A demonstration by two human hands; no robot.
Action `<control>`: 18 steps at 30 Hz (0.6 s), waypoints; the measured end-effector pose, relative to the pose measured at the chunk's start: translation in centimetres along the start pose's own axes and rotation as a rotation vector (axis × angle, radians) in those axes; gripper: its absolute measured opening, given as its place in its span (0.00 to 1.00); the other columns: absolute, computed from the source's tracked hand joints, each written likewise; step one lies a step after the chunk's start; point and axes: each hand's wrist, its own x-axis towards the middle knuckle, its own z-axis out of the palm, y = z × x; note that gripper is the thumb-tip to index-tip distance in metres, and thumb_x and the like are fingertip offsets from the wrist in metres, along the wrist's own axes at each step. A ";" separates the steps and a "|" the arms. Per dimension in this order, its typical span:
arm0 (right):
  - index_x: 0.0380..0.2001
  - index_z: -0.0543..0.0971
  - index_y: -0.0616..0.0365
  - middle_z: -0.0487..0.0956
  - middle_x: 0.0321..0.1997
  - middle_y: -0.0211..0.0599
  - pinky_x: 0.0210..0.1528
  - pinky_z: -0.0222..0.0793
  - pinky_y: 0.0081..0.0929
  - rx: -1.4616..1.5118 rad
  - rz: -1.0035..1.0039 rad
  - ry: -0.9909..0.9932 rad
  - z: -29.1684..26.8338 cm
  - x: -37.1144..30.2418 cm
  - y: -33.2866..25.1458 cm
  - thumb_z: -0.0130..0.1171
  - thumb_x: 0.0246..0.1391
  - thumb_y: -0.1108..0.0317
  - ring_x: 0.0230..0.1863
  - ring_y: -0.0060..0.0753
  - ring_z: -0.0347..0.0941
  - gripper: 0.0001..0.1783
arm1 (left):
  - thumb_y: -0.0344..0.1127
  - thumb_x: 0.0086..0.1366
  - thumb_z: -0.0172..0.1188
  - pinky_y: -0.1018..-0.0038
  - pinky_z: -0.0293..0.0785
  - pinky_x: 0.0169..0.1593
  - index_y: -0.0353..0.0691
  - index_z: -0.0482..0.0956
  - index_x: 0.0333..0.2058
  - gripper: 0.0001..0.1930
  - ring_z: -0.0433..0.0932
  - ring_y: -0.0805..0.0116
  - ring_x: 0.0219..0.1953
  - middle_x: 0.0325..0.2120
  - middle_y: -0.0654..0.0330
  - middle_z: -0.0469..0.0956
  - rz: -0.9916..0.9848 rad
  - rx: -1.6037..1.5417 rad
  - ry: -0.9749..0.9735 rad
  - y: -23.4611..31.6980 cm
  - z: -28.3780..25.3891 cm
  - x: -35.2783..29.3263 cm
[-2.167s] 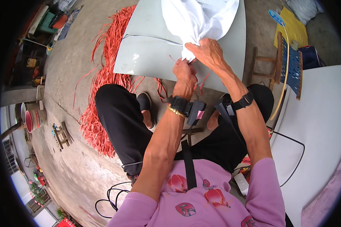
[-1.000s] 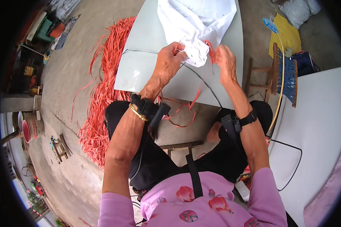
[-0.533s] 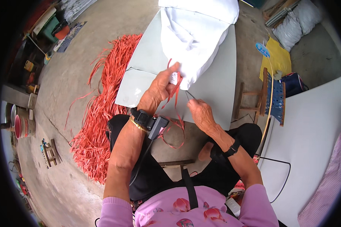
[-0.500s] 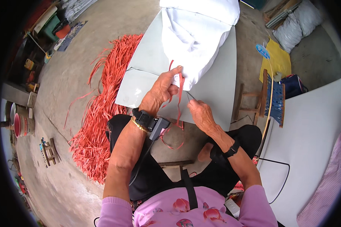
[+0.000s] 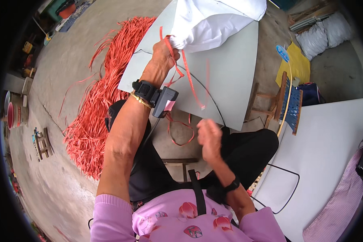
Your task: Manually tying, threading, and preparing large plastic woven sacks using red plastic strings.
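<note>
My left hand [image 5: 165, 54] is closed round the bunched end of a white cloth [image 5: 201, 26], which looks like a sack gathered at its mouth. A red strip [image 5: 191, 78] runs through that grip; one length hangs down over the grey board, its end apart from my right hand. My right hand [image 5: 209, 139] is lower, above my lap, with its fingers curled and slightly blurred. Whether anything is in it is hidden. A thin dark cord [image 5: 207, 90] curves across the board from near my left hand toward my right knee.
Under the cloth lies a grey board [image 5: 230, 72]. A large heap of red strips [image 5: 105, 97] spreads over the floor at left. To the right stand a wooden chair with a blue seat [image 5: 291, 107] and a white panel [image 5: 314, 145]; a yellow sheet [image 5: 296, 64] lies beyond.
My right hand has drawn back from the cloth toward my lap, and the thin dark tool it held no longer shows. My left hand has moved up and left with the gathered cloth.
</note>
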 end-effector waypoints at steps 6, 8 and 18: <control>0.27 0.69 0.60 0.67 0.23 0.31 0.30 0.63 0.22 0.146 -0.742 0.152 0.0 6.1 -9.8 0.43 0.61 0.60 0.23 0.20 0.59 0.15 | 0.36 0.57 0.55 0.80 0.49 0.11 0.35 0.74 0.29 0.09 0.56 0.80 0.08 0.11 0.70 0.61 -0.305 0.295 0.017 -6.2 -0.3 -4.3; 0.25 0.68 0.60 0.67 0.24 0.35 0.38 0.65 0.31 0.322 -0.642 -0.074 0.6 6.1 -10.6 0.43 0.61 0.61 0.25 0.25 0.61 0.15 | 0.34 0.59 0.54 0.79 0.53 0.12 0.31 0.73 0.30 0.09 0.58 0.79 0.09 0.12 0.69 0.63 -0.274 0.379 -0.068 -7.2 -0.7 -4.8; 0.20 0.65 0.54 0.58 0.14 0.21 0.16 0.50 0.14 0.364 0.656 -0.253 -15.0 -16.1 -4.7 0.43 0.58 0.67 0.14 0.14 0.52 0.12 | 0.31 0.63 0.51 0.77 0.59 0.16 0.33 0.71 0.30 0.07 0.64 0.76 0.14 0.16 0.66 0.68 0.115 0.305 0.303 -6.3 -3.3 1.0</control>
